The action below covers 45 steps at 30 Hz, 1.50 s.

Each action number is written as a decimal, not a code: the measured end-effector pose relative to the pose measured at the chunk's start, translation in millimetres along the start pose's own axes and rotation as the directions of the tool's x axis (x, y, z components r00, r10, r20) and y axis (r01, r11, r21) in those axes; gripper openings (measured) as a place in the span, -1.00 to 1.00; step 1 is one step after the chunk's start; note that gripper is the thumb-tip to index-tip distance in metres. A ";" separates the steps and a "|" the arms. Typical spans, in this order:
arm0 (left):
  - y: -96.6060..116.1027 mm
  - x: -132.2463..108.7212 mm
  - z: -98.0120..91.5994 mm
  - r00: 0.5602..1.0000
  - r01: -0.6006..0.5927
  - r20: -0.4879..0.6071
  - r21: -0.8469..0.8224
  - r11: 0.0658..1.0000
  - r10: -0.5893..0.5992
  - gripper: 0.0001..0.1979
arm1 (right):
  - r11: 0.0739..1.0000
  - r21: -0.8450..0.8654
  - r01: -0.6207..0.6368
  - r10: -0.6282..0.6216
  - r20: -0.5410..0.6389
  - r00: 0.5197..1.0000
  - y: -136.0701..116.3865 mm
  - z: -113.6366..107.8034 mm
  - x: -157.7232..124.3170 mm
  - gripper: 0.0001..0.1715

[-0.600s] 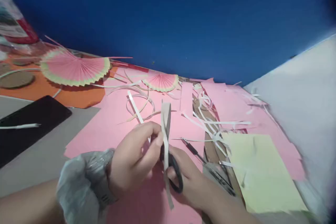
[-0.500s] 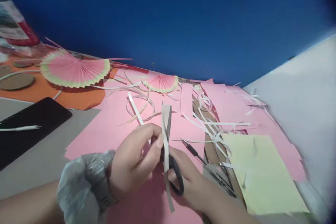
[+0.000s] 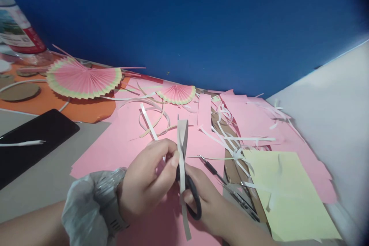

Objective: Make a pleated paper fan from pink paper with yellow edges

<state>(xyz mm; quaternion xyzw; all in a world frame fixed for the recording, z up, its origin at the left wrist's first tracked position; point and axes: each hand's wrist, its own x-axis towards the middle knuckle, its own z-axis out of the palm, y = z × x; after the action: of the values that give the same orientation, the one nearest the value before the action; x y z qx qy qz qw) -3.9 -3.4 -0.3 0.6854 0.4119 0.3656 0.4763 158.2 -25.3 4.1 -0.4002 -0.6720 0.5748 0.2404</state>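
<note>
My left hand [image 3: 152, 177] is closed, thumb and forefinger pinching a narrow pale paper strip [image 3: 184, 196]. The strip's upper part loops above my fingertips, and its free end hangs down past my right thumb. Fingers of my right hand [image 3: 204, 196] are wrapped round a pair of scissors [image 3: 196, 201] with black handles. Pointing away from me, the blades lie mostly behind the strip, so how far apart they are is hard to see. A second, white strip [image 3: 148, 121] sticks out beyond my left knuckles. Pink paper [image 3: 100, 153] lies under both hands.
Pleated pink fans [image 3: 86, 78] rest at the back. On the left are a black phone [image 3: 40, 134], a white cable [image 3: 23, 144] and a bottle [image 3: 21, 27]. A pen [image 3: 210, 166], paper scraps [image 3: 238, 152] and a yellow sheet [image 3: 291, 196] lie right, before a blue wall [image 3: 187, 27].
The view has shifted slightly, so the scene sits a little lower. Both hands keep their hold on the strip and the scissors, with hardly any movement between them.
</note>
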 end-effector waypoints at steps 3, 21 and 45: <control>-0.9 0.6 0.5 1.000 0.011 0.012 -0.014 1.000 -0.011 -0.79 | 1.000 0.001 0.001 -0.001 0.004 1.000 0.2 0.0 1.1 -0.37; 2.6 4.6 -0.8 0.998 0.000 -0.056 -0.059 0.998 -0.003 -0.81 | 0.997 0.034 -0.067 0.067 0.000 0.998 1.4 -0.5 -1.3 -0.41; 3.5 5.6 -2.0 0.999 0.043 -0.011 -0.160 0.986 -0.045 -0.83 | 0.997 -0.039 -0.060 0.060 0.002 0.998 1.2 -0.8 -0.1 -0.38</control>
<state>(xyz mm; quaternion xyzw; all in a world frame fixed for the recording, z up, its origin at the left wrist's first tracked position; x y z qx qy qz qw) -2.7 1.7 4.2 0.6329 0.3999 0.3919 0.5348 159.3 -24.9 3.2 -0.4239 -0.6712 0.5693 0.2140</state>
